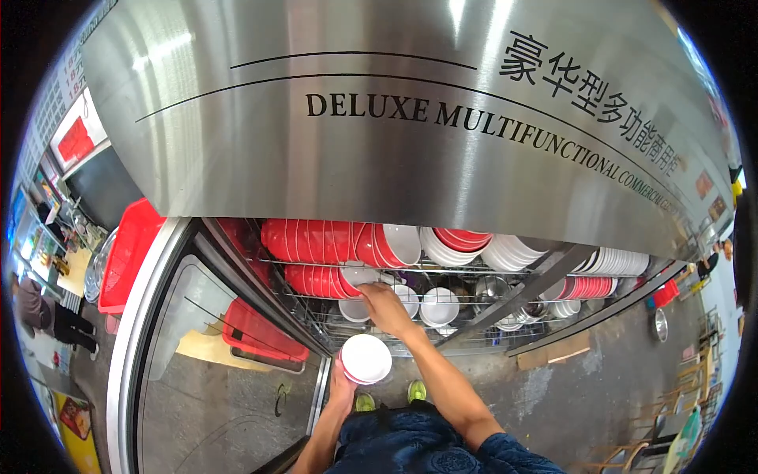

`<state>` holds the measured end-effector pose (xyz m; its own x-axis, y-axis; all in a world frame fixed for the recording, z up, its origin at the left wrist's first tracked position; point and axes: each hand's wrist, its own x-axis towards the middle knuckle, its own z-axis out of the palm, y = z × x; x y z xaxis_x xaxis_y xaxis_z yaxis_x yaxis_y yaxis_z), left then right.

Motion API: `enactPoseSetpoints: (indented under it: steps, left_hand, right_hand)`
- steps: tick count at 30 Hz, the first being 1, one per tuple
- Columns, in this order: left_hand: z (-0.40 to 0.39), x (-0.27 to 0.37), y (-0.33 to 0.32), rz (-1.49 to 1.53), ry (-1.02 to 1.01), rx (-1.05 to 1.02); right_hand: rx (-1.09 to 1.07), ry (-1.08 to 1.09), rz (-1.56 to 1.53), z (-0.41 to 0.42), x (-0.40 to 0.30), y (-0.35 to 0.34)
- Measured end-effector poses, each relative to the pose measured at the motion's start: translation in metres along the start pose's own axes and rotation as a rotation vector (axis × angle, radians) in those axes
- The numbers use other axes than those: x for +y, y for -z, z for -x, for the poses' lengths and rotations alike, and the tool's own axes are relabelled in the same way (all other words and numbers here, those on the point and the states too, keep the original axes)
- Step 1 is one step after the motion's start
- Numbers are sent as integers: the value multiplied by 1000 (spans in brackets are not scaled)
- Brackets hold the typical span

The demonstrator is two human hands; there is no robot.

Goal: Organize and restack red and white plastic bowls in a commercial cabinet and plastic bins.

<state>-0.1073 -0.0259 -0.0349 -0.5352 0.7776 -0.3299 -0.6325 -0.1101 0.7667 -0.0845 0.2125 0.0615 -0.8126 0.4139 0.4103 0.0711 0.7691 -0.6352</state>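
Observation:
My left hand (341,384) holds a small stack of round bowls (366,358), white inside with red outsides, low in front of me. My right hand (384,303) reaches into an open stainless-steel cabinet, at the front end of a row of red bowls (314,280) on a wire shelf. Its fingers are by the rim of the frontmost bowl; whether they grip it is hard to tell. A longer row of red bowls (320,242) lies on the shelf above. White bowls (439,307) sit on a lower level, right of my hand.
The steel upper panel (379,160), bearing writing, overhangs the shelves. A glass door (207,367) stands swung out on my left, and a metal post (515,296) crosses the opening. Red baskets (133,255) are further left. A person (56,314) stands at far left; chairs (669,403) are at right.

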Motion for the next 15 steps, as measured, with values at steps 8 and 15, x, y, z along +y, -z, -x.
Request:
enactPoseSetpoints:
  steps: [8,15]
  left_hand:
    - [5,3,-7,52,14,4]
    - [-6,-6,-3,-13,-8,-16]
  right_hand:
    - [203,10,107,31,-19,32]
    - [-29,84,2,85,-43,68]
